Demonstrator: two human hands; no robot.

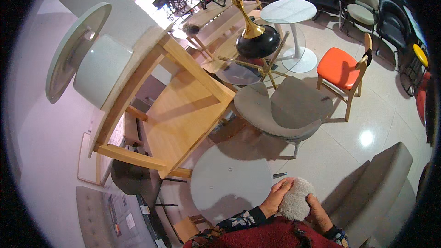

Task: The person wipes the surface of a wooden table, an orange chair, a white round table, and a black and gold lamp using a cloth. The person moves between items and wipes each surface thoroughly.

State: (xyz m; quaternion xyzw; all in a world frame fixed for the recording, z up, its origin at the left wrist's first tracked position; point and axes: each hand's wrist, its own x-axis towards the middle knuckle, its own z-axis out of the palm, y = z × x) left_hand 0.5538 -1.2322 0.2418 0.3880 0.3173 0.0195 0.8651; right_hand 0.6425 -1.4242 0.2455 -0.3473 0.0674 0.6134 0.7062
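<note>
A fluffy, light-grey fabric pad (297,201), perhaps a wadded plush cloth, is held low in front of my body. My left hand (277,194) grips it from the left, and my right hand (317,210) presses on it from the other side with the thumb on its face. Just left of my hands lies a round pale-grey disc (231,175) like a tabletop, with small round fittings on its surface. Part of my shadow falls across its near edge. The sleeves are dark and floral, under a red garment.
A wooden furniture frame (186,106) rises at left, near a grey upholstered chair (296,100). Beyond are a glass table with gold legs (265,70), a white pedestal table (289,8) and an orange-seated chair (337,67). A grey upholstered piece (375,186) stands at right.
</note>
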